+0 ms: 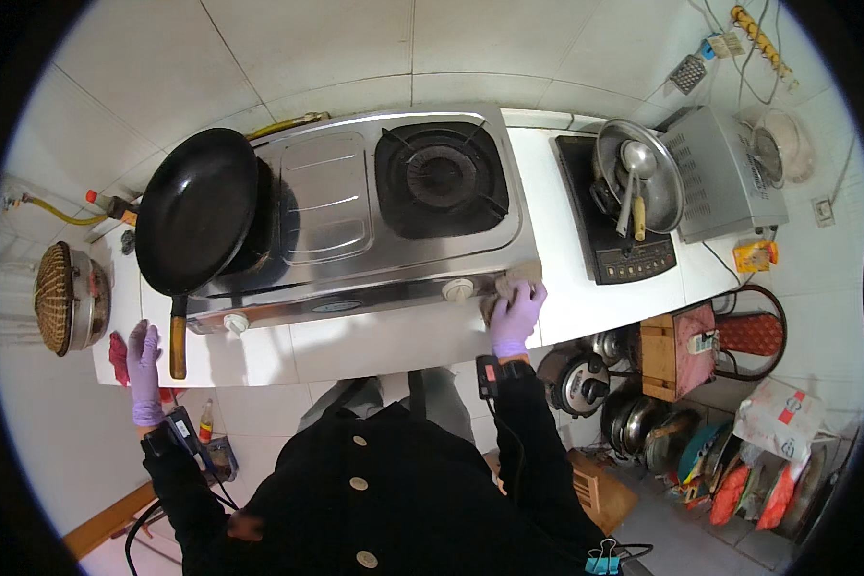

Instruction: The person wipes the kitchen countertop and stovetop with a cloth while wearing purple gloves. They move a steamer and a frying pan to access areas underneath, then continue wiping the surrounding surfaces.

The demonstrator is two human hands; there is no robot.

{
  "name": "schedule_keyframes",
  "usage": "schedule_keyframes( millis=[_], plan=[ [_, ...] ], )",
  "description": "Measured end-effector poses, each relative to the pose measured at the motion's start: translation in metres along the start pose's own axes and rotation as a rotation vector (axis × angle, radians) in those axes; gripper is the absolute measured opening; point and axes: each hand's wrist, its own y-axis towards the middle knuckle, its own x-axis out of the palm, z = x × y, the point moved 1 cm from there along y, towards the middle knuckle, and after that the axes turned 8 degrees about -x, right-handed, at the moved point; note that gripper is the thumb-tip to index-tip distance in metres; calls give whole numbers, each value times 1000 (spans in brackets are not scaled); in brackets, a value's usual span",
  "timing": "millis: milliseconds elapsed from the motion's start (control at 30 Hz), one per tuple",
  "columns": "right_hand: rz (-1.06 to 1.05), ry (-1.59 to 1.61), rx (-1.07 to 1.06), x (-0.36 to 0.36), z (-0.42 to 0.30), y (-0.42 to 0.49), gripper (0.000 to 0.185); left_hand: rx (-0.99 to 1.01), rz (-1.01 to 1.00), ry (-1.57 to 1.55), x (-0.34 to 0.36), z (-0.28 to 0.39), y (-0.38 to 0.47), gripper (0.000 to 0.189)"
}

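Note:
My right hand (pixel 516 317), in a purple glove, presses a greyish cloth (pixel 520 277) against the front right corner of a stainless-steel gas stove (pixel 396 266), just right of a white control knob (pixel 459 290). My left hand (pixel 144 363), gloved likewise, rests at the counter's left front with nothing seen in it, beside a red cloth (pixel 118 358). A black wok (pixel 196 209) tilts over the stove's left side, its wooden handle (pixel 178 338) pointing towards me between that hand and the other knob (pixel 236 323). The right burner (pixel 439 173) is bare.
An induction cooker (pixel 630 266) on the right bears a metal bowl (pixel 666 180) with a ladle (pixel 639 160); a grey metal-cased appliance (pixel 727 173) stands beyond. At the left are a lidded steamer pot (pixel 79 299) and a red-capped bottle (pixel 119 209). A pressure cooker (pixel 576 381) stands below the counter.

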Motion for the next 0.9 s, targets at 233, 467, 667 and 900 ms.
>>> schedule_keyframes(
  millis=[233,467,667,900],
  plan=[
    [-135,173,-172,-51,-9,-28,39,447,395,-160,18,45,-78,29],
    [-317,113,-449,27,-87,-40,64,612,92,-48,101,92,-133,22],
    [-528,-105,-579,41,-48,-59,57,599,-90,-33,123,103,-144,22],
    [-267,-152,-374,38,-22,-73,57,573,-161,19,122,92,-140,20]
  ],
)
